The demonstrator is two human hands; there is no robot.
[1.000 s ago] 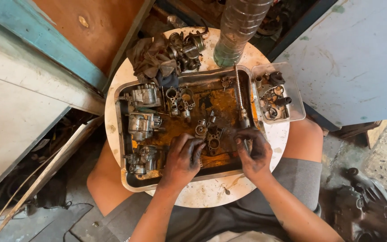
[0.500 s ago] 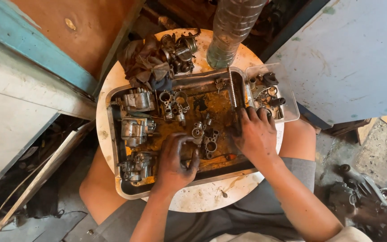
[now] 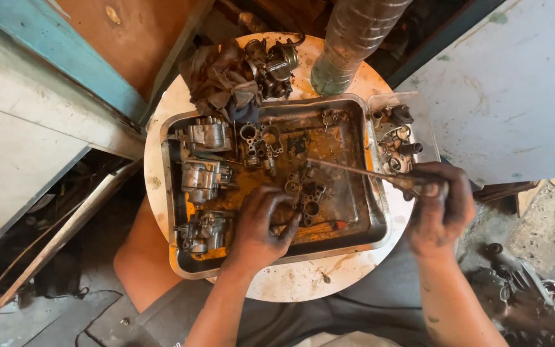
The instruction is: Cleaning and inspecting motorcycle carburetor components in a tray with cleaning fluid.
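A metal tray [image 3: 376, 222] with oily orange liquid sits on a round white table [image 3: 290, 283]. My left hand [image 3: 261, 225], black with grease, rests in the tray on small metal parts [image 3: 306, 193] near its front middle. My right hand [image 3: 437, 205] is outside the tray's right rim, closed on the handle of a long thin tool [image 3: 354, 171] whose tip reaches into the tray's centre. Three carburetor bodies [image 3: 205, 177] lie along the tray's left side.
A clear plastic bottle [image 3: 353, 42] stands at the table's back. A dirty rag [image 3: 216, 77] and another carburetor [image 3: 274, 64] lie behind the tray. A small clear container [image 3: 426, 132] of parts sits at the right. Engine pieces [image 3: 534, 289] lie on the floor at the lower right.
My right hand lifted out of the tray and moved right past the rim, now holding the long tool. My left hand stayed on the parts in the tray.
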